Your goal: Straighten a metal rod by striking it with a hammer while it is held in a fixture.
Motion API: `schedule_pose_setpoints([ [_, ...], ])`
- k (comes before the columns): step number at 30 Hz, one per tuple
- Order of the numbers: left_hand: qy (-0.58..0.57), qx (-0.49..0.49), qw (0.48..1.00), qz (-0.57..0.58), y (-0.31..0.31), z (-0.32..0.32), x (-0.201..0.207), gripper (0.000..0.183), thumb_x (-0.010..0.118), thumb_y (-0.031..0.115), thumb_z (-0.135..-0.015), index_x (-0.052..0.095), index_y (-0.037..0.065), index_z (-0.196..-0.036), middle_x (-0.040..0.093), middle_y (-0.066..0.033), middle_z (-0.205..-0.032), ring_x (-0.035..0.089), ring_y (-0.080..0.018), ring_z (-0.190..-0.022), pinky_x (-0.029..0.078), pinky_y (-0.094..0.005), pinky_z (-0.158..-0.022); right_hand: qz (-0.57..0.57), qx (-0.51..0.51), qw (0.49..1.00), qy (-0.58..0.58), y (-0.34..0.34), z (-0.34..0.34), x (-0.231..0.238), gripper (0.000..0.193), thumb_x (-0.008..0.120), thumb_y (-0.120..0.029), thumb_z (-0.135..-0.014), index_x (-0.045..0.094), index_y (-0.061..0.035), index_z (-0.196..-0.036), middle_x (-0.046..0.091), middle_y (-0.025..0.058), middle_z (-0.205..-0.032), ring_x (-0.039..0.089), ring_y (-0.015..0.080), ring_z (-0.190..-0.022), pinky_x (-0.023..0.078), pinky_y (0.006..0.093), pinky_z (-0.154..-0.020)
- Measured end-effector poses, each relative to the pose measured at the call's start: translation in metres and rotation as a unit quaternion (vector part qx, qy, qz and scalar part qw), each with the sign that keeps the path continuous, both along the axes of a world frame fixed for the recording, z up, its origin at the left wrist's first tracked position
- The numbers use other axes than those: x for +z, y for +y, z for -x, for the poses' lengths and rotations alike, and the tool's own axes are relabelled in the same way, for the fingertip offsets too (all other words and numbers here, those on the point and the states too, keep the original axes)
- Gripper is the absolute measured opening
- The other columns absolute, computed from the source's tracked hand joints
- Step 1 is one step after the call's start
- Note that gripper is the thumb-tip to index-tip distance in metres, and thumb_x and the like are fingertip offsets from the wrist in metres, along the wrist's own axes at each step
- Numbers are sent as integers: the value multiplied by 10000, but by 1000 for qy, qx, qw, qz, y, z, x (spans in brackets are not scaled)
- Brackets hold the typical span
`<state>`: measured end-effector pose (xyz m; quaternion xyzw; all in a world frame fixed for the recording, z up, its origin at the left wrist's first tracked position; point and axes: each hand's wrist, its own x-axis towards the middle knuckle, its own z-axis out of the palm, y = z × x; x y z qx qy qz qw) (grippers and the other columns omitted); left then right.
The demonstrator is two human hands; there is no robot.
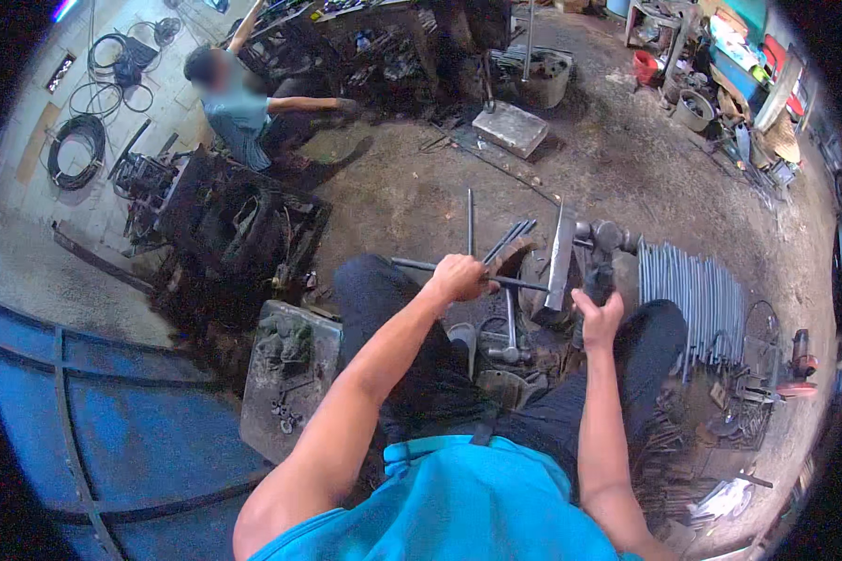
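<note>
My left hand (460,278) is closed around a thin dark metal rod (413,265). The rod's right end reaches the face of an upright steel anvil (559,260). My right hand (600,320) grips the dark handle of a hammer (606,236), whose head is just right of the anvil. Whether the hammer head touches anything is unclear. Several loose rods (510,240) point away beyond my left hand. Between my feet lies a second hammer (511,348), beside the anvil's base.
A row of many grey rods (690,299) lies to my right. On my left are a worn metal plate (257,411) and dark machinery (239,220). Another person (239,112) crouches at the far left, one arm stretched out. A flat block (511,128) sits on the floor ahead.
</note>
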<state>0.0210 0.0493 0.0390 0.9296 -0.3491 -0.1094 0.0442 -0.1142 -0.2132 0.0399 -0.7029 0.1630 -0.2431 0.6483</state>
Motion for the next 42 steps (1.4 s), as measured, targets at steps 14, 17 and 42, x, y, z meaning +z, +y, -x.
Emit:
schedule_pose_setpoints([
  [14, 4, -2, 1000, 0, -31, -15, -40, 534, 535, 573, -870, 699, 65, -863, 665, -220, -765, 656, -411, -775, 524, -493, -708, -487, 106, 859, 118, -27, -4, -46, 111, 600, -133, -770, 544, -43, -741, 531, 81, -632, 547, 207, -551, 469, 336, -520],
  [17, 42, 19, 999, -7, -29, -17, -44, 591, 482, 622, -882, 682, 66, -860, 666, -228, -809, 651, -415, -795, 519, -513, -723, -330, 51, 931, 149, -28, -2, -52, 120, 649, -110, -751, 590, -7, -738, 609, 97, -684, 585, 191, -553, 471, 317, -530],
  [42, 119, 35, 990, 60, -43, -32, -55, 606, 478, 641, -872, 681, 72, -825, 662, -222, -797, 650, -410, -795, 518, -508, -718, 296, -49, 953, 47, -22, -52, 27, 493, 701, -90, -744, 489, 36, -1171, 655, 223, -957, 650, 375, -874, 498, 431, -818],
])
